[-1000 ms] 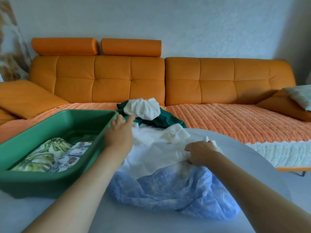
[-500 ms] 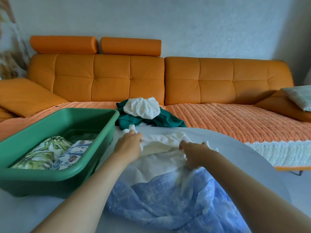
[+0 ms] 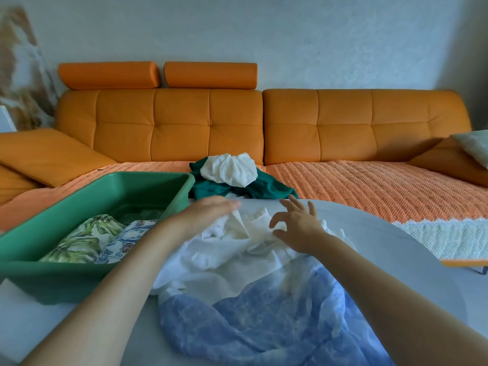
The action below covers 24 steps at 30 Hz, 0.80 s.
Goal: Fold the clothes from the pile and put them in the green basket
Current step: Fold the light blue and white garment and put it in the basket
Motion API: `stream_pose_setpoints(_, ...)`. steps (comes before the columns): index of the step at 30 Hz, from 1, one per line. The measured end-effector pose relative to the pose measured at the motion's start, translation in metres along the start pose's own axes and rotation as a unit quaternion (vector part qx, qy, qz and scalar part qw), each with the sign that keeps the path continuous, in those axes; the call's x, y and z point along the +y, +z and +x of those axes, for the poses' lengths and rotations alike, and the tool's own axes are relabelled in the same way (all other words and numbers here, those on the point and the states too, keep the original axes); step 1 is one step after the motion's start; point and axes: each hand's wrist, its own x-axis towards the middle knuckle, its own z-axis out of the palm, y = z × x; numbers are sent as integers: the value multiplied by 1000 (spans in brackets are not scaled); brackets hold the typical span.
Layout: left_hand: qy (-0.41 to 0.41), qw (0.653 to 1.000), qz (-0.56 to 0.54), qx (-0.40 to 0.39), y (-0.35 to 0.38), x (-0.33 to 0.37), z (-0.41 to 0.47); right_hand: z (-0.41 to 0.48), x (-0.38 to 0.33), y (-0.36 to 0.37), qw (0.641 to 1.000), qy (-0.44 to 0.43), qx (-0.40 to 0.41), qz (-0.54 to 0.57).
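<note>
A white and blue garment (image 3: 237, 291) lies crumpled on the round grey table (image 3: 396, 254), white part at the far end. My left hand (image 3: 208, 211) hovers blurred over its far left edge, fingers stretched flat. My right hand (image 3: 298, 225) is above the white folds with fingers spread, holding nothing. The green basket (image 3: 66, 278) stands on the table at the left with two folded patterned pieces (image 3: 100, 241) inside. Beyond the table, a dark green garment (image 3: 219, 187) with a white one (image 3: 229, 173) on top forms the pile on the sofa.
An orange sofa (image 3: 343, 128) with a ribbed orange cover runs across the back. Orange cushions lie at both ends, and a pale cushion (image 3: 475, 145) at the far right. A white knitted throw (image 3: 443, 236) hangs over the sofa's front edge.
Both hands have let go of the white cloth and opened. The left hand swept forward over the far edge; the right hand lifted with fingers spread.
</note>
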Motion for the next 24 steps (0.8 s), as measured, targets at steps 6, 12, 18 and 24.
stream_pose_setpoints(6,-108,916,368,-122,9,-38,-9,-7,-11,-1,992,-36,-56,109)
stream_pose_setpoints(12,-45,928,369,-42,36,-39,-9,-5,-36,23,994,-52,-95,15)
stream_pose_setpoints(18,49,898,425,102,45,-37,3,4,-41,22,991,-58,76,91)
stream_pose_setpoints(24,132,939,301,95,23,-38,1,-5,-34,0,959,-179,196,100)
